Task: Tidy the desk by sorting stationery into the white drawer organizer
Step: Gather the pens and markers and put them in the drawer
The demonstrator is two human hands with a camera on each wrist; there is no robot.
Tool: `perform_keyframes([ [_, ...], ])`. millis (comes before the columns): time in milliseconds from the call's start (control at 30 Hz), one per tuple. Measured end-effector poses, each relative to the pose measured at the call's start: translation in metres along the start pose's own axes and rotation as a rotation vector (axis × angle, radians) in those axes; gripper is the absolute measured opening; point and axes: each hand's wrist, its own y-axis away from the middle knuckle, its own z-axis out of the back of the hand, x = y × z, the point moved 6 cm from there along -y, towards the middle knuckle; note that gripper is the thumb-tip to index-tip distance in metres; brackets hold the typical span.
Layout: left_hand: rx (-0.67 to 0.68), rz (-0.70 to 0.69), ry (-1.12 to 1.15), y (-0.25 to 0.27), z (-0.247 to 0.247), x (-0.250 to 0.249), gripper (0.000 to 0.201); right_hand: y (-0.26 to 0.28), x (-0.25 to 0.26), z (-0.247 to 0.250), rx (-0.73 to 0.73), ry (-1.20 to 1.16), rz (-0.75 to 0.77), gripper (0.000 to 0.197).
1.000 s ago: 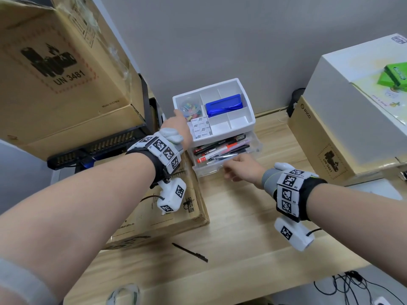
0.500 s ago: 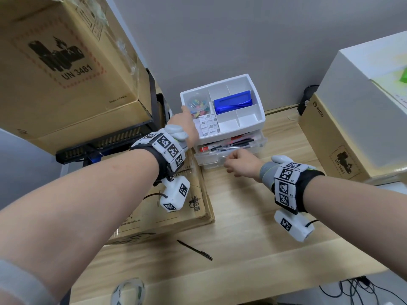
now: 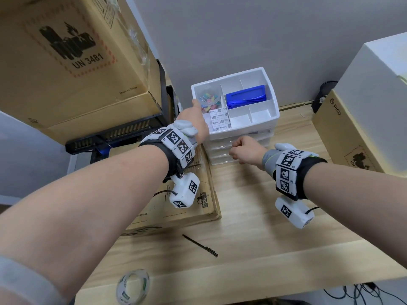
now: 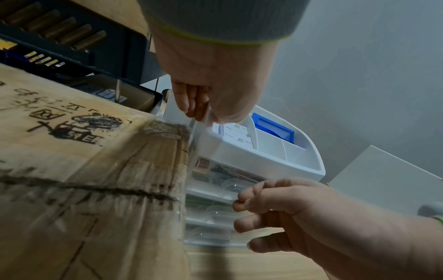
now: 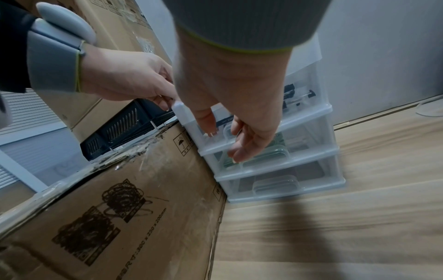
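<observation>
Since a second ago the top drawer, which stood pulled out with pens showing, has gone back in flush with the white drawer organizer (image 3: pixel 272 111), which stands on the wooden desk (image 3: pixel 253 216) against the wall. From the head view, my left hand (image 3: pixel 193 119) holds the organizer's left rim beside the tub of coloured clips (image 3: pixel 209 100) and the sticky notes (image 3: pixel 218 119); a blue case (image 3: pixel 246 96) lies in the back compartment. My right hand (image 3: pixel 246 150) sits loosely curled at the drawer fronts, empty. A black pen (image 3: pixel 200 245) and a tape roll (image 3: pixel 132 285) lie on the near desk. From the left wrist, my fingers (image 4: pixel 191 98) and thumb pinch the tray's corner edge, next to a cardboard box (image 4: pixel 84 170). From the right wrist, my fingers (image 5: pixel 242 149) hang slack over the handle of the middle drawer (image 5: pixel 275 155), gripping nothing.
</observation>
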Motion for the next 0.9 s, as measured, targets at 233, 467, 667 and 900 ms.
perform_keyframes([
  [233, 0.012, -0.004, -0.025, 0.005, 0.004, -0.002, 0.072, -0.009, 0.001, 0.004, -0.022, 0.028, -0.014, 0.012],
  [467, 0.021, 0.0, -0.038, 0.007, 0.004, -0.001, 0.074, -0.002, -0.009, 0.002, -0.015, -0.077, -0.008, 0.016],
  [667, 0.032, -0.014, -0.075, 0.013, 0.011, -0.003, 0.074, 0.01, -0.025, -0.001, -0.031, -0.066, -0.043, 0.02],
  [900, -0.14, -0.16, 0.059, 0.048, 0.03, 0.011, 0.033, 0.032, -0.043, -0.011, 0.044, 0.167, -0.076, 0.012],
])
